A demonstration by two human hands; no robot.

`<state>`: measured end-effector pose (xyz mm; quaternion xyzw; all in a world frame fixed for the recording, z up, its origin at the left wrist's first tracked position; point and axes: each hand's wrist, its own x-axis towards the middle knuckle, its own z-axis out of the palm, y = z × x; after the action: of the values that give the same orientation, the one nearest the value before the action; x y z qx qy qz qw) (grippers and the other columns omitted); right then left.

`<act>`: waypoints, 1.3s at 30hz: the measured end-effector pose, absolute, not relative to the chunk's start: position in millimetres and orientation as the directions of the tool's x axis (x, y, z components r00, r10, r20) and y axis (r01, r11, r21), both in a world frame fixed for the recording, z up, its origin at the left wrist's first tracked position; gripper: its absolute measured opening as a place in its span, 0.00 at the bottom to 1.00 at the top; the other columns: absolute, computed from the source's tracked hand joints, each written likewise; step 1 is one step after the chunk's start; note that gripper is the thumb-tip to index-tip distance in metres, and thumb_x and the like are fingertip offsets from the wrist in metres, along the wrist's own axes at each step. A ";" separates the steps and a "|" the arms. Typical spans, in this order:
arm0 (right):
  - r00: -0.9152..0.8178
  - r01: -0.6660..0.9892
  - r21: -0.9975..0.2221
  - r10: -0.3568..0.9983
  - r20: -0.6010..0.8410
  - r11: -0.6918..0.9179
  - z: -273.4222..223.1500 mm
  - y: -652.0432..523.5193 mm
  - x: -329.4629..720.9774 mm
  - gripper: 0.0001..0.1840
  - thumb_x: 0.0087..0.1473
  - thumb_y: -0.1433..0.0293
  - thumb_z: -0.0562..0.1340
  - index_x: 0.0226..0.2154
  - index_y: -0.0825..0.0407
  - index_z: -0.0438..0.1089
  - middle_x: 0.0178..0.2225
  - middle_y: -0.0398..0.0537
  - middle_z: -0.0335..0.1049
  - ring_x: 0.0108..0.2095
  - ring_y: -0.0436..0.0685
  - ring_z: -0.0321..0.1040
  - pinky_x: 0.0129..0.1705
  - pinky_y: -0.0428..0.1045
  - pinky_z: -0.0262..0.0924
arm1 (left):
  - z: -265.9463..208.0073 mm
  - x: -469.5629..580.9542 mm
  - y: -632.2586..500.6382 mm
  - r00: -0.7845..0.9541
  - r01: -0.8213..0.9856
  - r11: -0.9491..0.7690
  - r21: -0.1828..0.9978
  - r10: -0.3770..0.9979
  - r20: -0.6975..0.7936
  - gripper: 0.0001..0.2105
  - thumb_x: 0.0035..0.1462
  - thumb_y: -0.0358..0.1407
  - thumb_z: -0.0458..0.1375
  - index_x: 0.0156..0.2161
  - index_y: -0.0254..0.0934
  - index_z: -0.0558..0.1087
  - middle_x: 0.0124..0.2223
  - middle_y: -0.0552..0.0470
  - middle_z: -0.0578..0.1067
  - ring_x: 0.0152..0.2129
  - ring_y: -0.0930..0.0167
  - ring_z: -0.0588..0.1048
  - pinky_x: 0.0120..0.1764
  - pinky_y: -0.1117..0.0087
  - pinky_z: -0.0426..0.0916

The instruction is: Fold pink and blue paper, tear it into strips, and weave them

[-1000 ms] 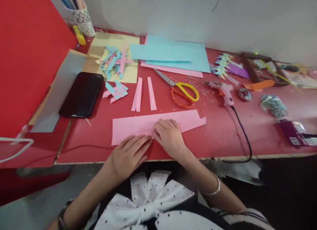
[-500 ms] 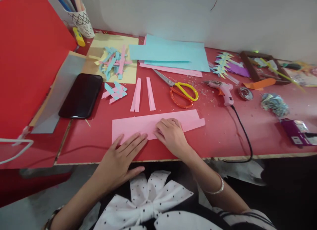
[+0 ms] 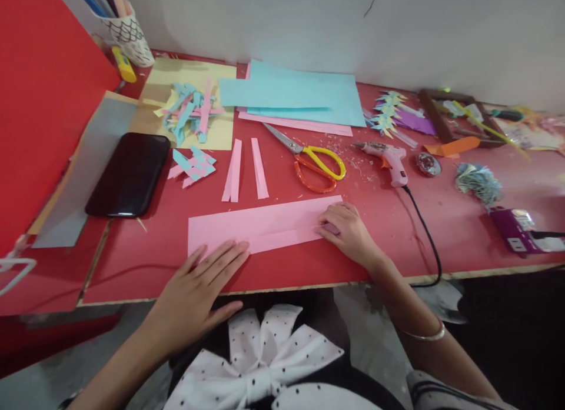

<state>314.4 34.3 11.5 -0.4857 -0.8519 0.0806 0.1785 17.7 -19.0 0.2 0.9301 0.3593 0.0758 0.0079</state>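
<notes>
A long sheet of pink paper (image 3: 256, 222) lies near the table's front edge, with a narrow strip folded over along its near side. My left hand (image 3: 205, 275) rests flat with fingers stretched across the paper's left near corner. At the right end, my right hand (image 3: 346, 230) has its fingers curled and pressed onto the folded edge, covering that corner. Beyond the sheet lie cut pink paper strips (image 3: 232, 172). Scissors (image 3: 315, 163) with yellow and orange handles rest to the right of these strips. A small woven pink and blue paper piece (image 3: 194, 166) is at the left.
A black phone (image 3: 129, 175) lies at left. Paper scraps (image 3: 189, 110) sit on yellow paper, beside blue sheets (image 3: 304, 92). At right are a pink glue gun (image 3: 391, 160) with a black cord, a tape roll (image 3: 428, 164) and a purple box (image 3: 514, 227). A patterned cup (image 3: 130, 39) stands far left.
My right hand has slid to the right along the fold, to the paper's right end. The fold's near strip now lies flatter. My left hand stays on the left corner.
</notes>
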 end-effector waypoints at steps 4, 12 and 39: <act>-0.462 0.797 -0.327 0.861 0.212 0.508 12.3 34.0 322.6 0.14 0.56 0.65 0.49 0.22 0.52 0.59 0.22 0.43 0.62 0.26 0.50 0.58 0.39 0.49 0.50 | -0.6 16.9 -19.8 0.722 0.679 -0.730 0.073 0.683 0.115 0.31 0.55 0.51 0.41 0.60 0.37 0.45 0.56 0.52 0.63 0.52 0.69 0.61 0.56 0.67 0.38; -0.393 0.847 -0.312 0.902 0.179 0.430 12.1 32.7 334.2 0.14 0.55 0.66 0.49 0.21 0.52 0.59 0.22 0.45 0.63 0.26 0.52 0.57 0.35 0.48 0.50 | -1.4 15.7 -21.2 0.731 0.672 -0.739 0.040 0.671 0.127 0.32 0.55 0.51 0.40 0.61 0.37 0.41 0.55 0.49 0.65 0.51 0.68 0.63 0.55 0.65 0.41; -0.252 0.917 -0.266 0.949 0.191 0.298 10.3 24.5 343.3 0.10 0.50 0.69 0.50 0.20 0.51 0.57 0.21 0.44 0.57 0.24 0.52 0.53 0.29 0.47 0.48 | 6.0 126.4 -2.4 0.705 0.681 -0.702 0.208 0.705 0.073 0.33 0.54 0.55 0.33 0.59 0.38 0.48 0.61 0.51 0.53 0.57 0.62 0.50 0.53 0.44 0.43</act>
<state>343.3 24.5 10.3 -0.5905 -0.7898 0.0502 0.1584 126.4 -2.4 6.0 0.9196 0.3769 0.0735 0.0829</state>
